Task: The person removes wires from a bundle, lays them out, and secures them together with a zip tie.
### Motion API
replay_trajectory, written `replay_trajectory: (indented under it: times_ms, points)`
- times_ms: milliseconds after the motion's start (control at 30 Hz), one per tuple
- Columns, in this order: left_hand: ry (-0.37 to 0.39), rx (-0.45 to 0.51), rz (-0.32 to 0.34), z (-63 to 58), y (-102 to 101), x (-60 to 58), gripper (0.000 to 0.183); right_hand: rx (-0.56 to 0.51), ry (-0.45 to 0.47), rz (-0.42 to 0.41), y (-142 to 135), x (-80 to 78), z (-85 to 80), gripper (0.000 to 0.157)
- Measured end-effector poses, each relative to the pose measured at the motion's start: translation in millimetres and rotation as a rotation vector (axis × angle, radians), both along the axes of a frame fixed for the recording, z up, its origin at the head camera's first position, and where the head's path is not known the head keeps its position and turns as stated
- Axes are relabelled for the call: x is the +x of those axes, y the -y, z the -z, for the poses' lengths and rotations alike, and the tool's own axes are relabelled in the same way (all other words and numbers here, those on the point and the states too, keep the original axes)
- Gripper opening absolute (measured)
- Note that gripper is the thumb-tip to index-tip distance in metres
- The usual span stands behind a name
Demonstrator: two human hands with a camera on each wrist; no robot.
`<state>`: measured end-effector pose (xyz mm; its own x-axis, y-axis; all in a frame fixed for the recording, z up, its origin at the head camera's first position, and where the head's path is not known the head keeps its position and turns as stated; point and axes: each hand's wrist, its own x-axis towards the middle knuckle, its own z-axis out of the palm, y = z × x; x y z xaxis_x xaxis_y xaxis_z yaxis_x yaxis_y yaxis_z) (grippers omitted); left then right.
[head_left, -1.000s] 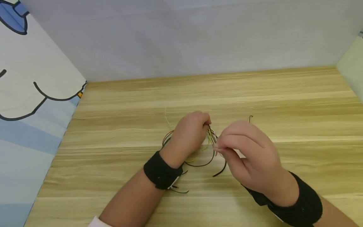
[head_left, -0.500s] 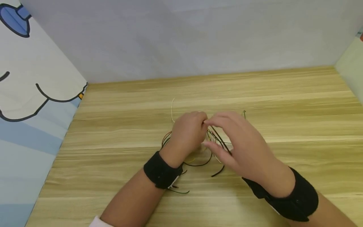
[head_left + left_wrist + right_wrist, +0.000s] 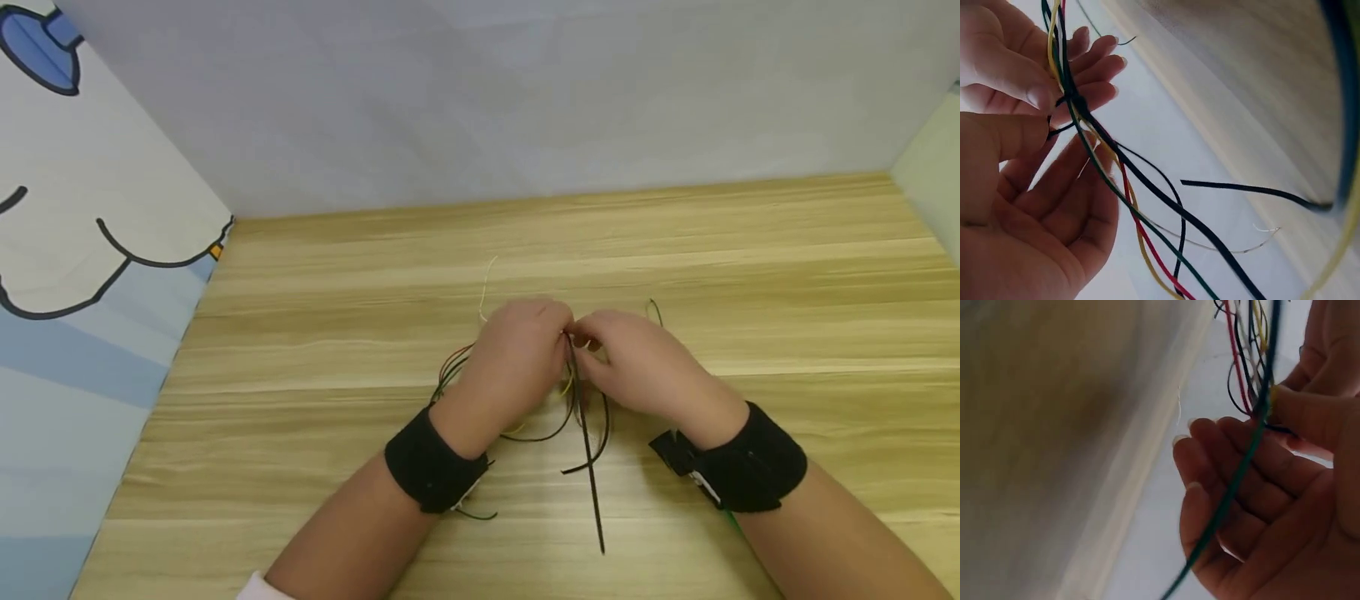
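A bundle of thin electrical wires (image 3: 1110,147), in black, green, red, yellow and white, runs between my two hands. A narrow black tie (image 3: 1063,130) loops round it in the left wrist view. My left hand (image 3: 517,354) pinches the tie beside the bundle with thumb and finger. Right against it, my right hand (image 3: 645,362) pinches at the same place, its other fingers loosely spread in the right wrist view. From between the hands a long, straight black strip (image 3: 587,442) hangs toward the front. The fingers partly hide the loop.
Loose wire ends spread over the wood-grain table (image 3: 337,283): a curved black wire (image 3: 604,425), a green end (image 3: 476,516) and a pale end (image 3: 484,287). Behind stands a grey-white wall (image 3: 480,100); a cartoon-printed panel (image 3: 90,375) is at the left.
My right hand has come leftward to meet my left hand at the bundle. The long black strip now hangs toward the front. My left hand has shifted slightly right.
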<state>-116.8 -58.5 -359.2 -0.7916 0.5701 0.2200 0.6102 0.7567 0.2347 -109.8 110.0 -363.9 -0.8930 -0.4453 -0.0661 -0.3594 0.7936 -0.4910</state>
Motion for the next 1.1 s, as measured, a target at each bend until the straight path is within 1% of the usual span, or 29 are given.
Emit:
replay_trajectory:
  times_ms: [100,167,233,367,500,600,700,800,867,933,1000,1033,1100]
  points:
    - [0.009,-0.064,0.004,0.0,-1.7,0.6,0.009,-0.051,0.016,0.0,2.4,-2.1,3.5,0.016]
    - [0.032,-0.112,0.006,0.2,-2.2,1.0,0.008,-0.057,0.029,-0.004,3.7,-2.7,4.5,0.012]
    - [0.05,-0.145,0.007,1.7,-2.1,1.0,0.005,-0.053,0.031,-0.006,4.6,-2.9,5.2,0.011]
    - [0.078,-0.22,0.004,5.5,1.5,-1.1,0.009,-0.038,0.033,0.006,3.8,-2.9,5.8,0.011]
    - [0.102,-0.277,-0.021,8.1,12.9,-6.9,0.004,-0.003,0.055,0.037,-0.3,-5.0,7.6,0.013]
    - [0.105,-0.268,-0.05,9.2,25.2,-11.6,0.012,0.034,0.066,0.058,-5.4,-8.9,10.0,0.014]
    - [0.08,-0.224,-0.073,10.2,34.4,-15.3,0.018,0.054,0.084,0.072,-11.3,-12.1,10.9,0.013]
    - [0.043,-0.182,-0.072,11.8,38.6,-17.9,0.018,0.062,0.114,0.08,-14.9,-13.9,12.2,0.015]
    - [0.041,-0.159,-0.068,12.7,38.5,-19.2,0.017,0.065,0.128,0.087,-15.8,-14.2,12.8,0.016]
    - [0.068,-0.153,-0.067,12.8,37.6,-19.0,0.017,0.063,0.111,0.095,-15.4,-13.6,12.5,0.016]
    - [0.104,-0.158,-0.078,12.6,36.7,-18.6,0.017,0.067,0.045,0.084,-13.2,-11.1,9.3,0.023]
    - [0.122,-0.161,-0.086,12.4,36.5,-18.4,0.016,0.058,-0.003,0.062,-11.0,-9.4,6.8,0.029]
    - [0.145,-0.166,-0.099,12.3,36.3,-18.2,0.013,0.013,-0.108,-0.011,-4.4,-3.6,-0.7,0.041]
